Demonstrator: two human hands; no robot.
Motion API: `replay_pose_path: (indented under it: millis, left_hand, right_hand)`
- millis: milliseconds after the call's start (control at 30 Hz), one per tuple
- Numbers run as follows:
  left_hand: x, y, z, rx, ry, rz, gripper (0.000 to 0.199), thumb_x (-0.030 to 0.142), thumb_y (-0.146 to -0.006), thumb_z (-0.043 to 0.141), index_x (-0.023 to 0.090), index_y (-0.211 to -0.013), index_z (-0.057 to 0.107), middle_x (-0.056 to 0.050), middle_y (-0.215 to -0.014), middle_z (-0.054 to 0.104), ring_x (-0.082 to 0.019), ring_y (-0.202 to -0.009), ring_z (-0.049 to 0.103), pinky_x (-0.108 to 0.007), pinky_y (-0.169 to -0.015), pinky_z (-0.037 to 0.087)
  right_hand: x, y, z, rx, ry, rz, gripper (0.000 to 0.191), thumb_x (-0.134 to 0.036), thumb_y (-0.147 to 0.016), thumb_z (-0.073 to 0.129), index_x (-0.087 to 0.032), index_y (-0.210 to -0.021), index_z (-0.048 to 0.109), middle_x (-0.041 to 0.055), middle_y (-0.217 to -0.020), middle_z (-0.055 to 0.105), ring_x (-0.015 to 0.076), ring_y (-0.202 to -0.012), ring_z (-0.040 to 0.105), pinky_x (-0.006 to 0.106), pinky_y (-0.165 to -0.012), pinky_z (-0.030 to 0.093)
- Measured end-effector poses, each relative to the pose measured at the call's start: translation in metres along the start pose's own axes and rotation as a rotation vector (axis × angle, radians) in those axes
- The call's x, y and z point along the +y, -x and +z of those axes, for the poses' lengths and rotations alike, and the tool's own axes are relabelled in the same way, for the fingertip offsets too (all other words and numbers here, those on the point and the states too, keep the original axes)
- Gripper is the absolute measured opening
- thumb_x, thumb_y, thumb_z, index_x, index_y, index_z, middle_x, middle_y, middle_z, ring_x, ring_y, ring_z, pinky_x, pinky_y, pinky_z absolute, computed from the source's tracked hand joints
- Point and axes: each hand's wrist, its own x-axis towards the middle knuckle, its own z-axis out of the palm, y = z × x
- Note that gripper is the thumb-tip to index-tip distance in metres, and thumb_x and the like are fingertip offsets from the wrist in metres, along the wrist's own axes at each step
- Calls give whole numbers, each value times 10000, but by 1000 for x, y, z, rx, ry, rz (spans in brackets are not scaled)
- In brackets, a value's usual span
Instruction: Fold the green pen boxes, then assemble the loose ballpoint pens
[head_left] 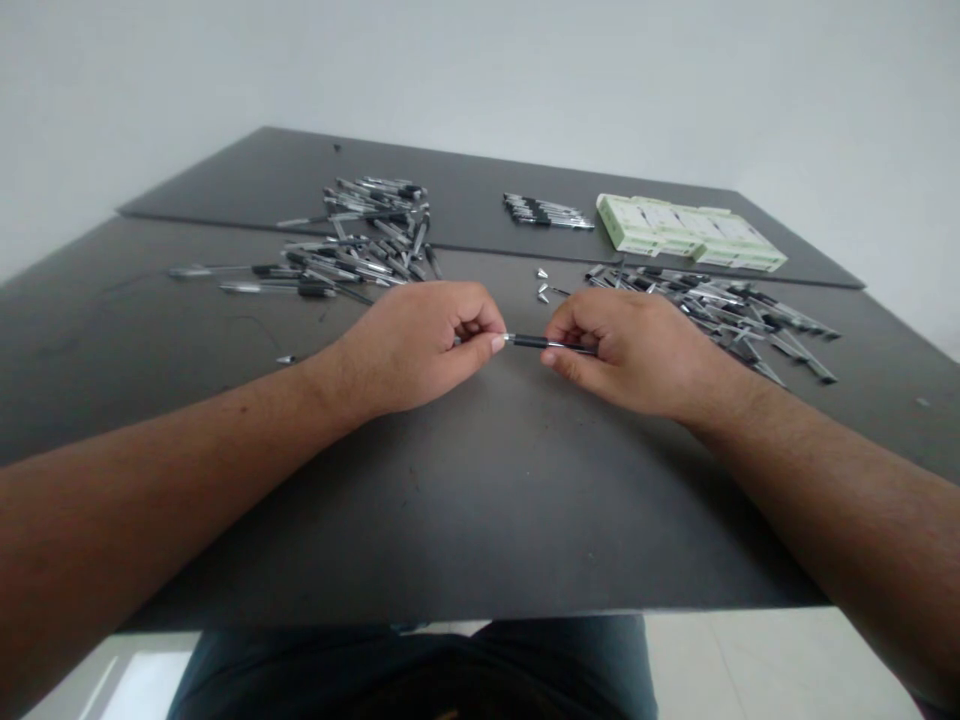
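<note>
A pen (pixel 531 341) with a black grip lies level between my two hands, above the near half of the table. My left hand (pixel 431 340) pinches its clear barrel end between thumb and fingers. At the other end, my right hand (pixel 637 350) is closed on it, and a thin dark length runs on under those fingers. Whether that length is a refill or part of the body, I cannot tell. Just beyond my right hand lie a few small silver pen tips (pixel 542 288). Another pen tip (pixel 286 359) rests beside my left forearm.
Behind my left hand spreads a loose pile of pens (pixel 352 262). A second pile of pen parts (pixel 720 310) lies beyond my right hand. Farther back are a neat row of pens (pixel 546 212) and several pale green boxes (pixel 690 232). A seam crosses the dark table (pixel 480 500).
</note>
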Motion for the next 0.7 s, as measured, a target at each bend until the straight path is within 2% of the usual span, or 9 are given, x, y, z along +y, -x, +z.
replay_pose_path:
  millis: [133,333,500,700]
  left_hand:
    - [-1,0,0,4,-2,5,247,411,-1062,672,264,-1082,869,-40,-958,875,-239,-909,807,-361,-914,599]
    - [-1,0,0,-3,3,4,252,416,-1063,664,261,-1073,863,-43,-967,876,-240,-896,801,-366,-928,599]
    - [0,0,0,-2,-1,6,253,427,-1071,668,266,-1079,862,-41,-956,872,-240,-902,809,-364,-914,589]
    - [1,0,-1,-4,-4,16,251,419,-1073,661,259,-1070,855,-44,-961,878,-238,-893,800,-363,-914,588]
  right_hand:
    - [0,0,1,-30,11,-57,312,-411,-1194,623,-248,-1113,876,97,-1003,883,297,-945,797,404,-869,568]
    - [1,0,1,2,-11,1,196,-389,-1089,746,-236,-1128,862,68,-987,873,267,-869,777,379,-823,558]
    - [0,-1,0,-37,10,-63,344,-432,-1203,604,-244,-1116,879,105,-1008,891,302,-945,800,414,-876,576]
    - [-1,0,-1,-5,0,1,162,-371,-1094,757,-243,-1115,853,60,-989,870,258,-873,775,365,-819,544]
